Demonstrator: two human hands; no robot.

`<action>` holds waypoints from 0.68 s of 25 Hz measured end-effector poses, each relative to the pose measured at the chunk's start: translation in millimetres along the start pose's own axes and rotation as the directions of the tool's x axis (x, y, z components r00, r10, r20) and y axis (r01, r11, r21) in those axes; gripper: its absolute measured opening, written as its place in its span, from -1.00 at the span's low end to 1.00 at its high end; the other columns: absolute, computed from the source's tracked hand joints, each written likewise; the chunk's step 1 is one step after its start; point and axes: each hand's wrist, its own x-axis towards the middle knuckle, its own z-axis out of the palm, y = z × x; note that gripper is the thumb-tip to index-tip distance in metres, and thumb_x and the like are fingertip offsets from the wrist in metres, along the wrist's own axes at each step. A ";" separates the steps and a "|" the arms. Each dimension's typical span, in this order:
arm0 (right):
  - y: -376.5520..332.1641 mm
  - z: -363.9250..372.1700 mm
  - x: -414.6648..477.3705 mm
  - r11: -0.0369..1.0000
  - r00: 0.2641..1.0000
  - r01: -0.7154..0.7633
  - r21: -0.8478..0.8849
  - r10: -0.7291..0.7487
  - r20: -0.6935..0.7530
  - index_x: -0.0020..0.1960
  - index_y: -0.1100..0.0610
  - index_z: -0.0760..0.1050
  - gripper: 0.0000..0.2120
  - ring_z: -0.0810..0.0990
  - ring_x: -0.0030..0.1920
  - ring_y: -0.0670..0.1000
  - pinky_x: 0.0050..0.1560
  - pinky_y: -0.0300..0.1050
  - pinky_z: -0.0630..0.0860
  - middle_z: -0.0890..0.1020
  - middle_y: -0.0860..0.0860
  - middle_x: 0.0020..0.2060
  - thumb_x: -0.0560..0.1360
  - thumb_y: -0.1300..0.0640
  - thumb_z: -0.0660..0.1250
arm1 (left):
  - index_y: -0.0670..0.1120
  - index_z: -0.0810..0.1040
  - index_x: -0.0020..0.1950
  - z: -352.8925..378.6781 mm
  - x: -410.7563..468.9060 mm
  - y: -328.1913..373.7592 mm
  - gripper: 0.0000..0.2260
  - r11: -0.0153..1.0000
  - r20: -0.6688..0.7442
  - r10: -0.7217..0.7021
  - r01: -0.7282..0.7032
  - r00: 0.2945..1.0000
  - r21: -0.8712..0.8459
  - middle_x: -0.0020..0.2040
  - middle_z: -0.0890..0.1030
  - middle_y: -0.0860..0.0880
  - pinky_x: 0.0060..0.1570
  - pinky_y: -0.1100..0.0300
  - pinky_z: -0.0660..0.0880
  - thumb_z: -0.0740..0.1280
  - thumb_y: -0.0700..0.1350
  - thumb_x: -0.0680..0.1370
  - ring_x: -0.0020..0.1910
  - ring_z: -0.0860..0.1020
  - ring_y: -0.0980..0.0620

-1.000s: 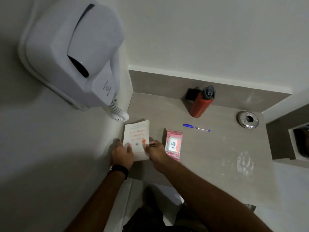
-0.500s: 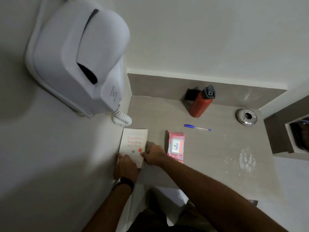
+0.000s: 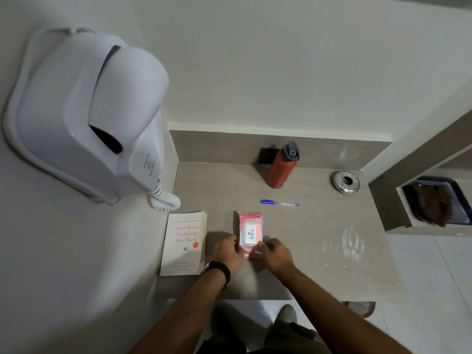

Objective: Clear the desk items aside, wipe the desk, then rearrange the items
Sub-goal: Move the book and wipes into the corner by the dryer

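Observation:
A pink pack of wet wipes (image 3: 249, 232) lies near the front middle of the grey desk (image 3: 319, 251). My left hand (image 3: 228, 251) grips its near left corner and my right hand (image 3: 274, 252) grips its near right corner. A white book (image 3: 184, 242) lies flat at the desk's left edge, against the wall, with no hand on it. Further back lies a blue pen (image 3: 279, 203), and behind it stands a red bottle (image 3: 282, 166) with a grey cap.
A white wall-mounted hair dryer (image 3: 86, 116) with a coiled cord hangs over the left side. A round metal ring (image 3: 344, 181) sits at the back right. A small black object (image 3: 265, 155) stands behind the bottle. A recessed shelf (image 3: 434, 200) is on the right.
Both hands have let go of the book, which now lies by the left wall, and have moved right to the wet wipes pack.

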 end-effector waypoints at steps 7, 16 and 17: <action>-54.7 31.0 -17.1 0.967 0.981 0.193 0.169 -0.191 -0.030 0.16 0.09 0.64 -0.83 0.76 -0.03 0.00 0.08 -0.09 0.71 0.77 -0.01 0.02 0.58 0.11 0.45 | -0.05 0.63 0.18 -37.3 -24.5 -12.5 -0.70 0.964 -0.348 0.086 -0.167 0.933 -0.208 0.09 0.70 -0.05 0.04 0.03 0.63 0.38 -0.26 0.47 0.04 0.66 -0.05; -120.6 107.1 -34.2 0.921 0.875 0.388 0.036 -0.381 0.300 0.25 0.17 0.65 -0.73 0.72 0.14 0.14 0.21 -0.20 0.61 0.74 0.12 0.17 0.58 0.17 0.36 | -0.30 0.30 0.48 -85.7 -30.0 -86.7 -0.45 0.966 -0.286 -0.232 0.254 0.930 0.043 0.34 0.48 -0.31 0.34 -0.10 0.44 0.34 -0.11 0.56 0.31 0.46 -0.28; -119.5 110.7 -35.8 0.919 0.870 0.395 0.019 -0.380 0.315 0.23 0.18 0.65 -0.75 0.71 0.15 0.15 0.22 -0.16 0.62 0.74 0.13 0.16 0.59 0.16 0.36 | -0.34 0.18 0.53 -83.9 -30.2 -90.4 -0.37 0.957 -0.239 -0.259 0.282 0.936 0.067 0.40 0.42 -0.32 0.39 -0.09 0.39 0.32 -0.06 0.58 0.37 0.41 -0.29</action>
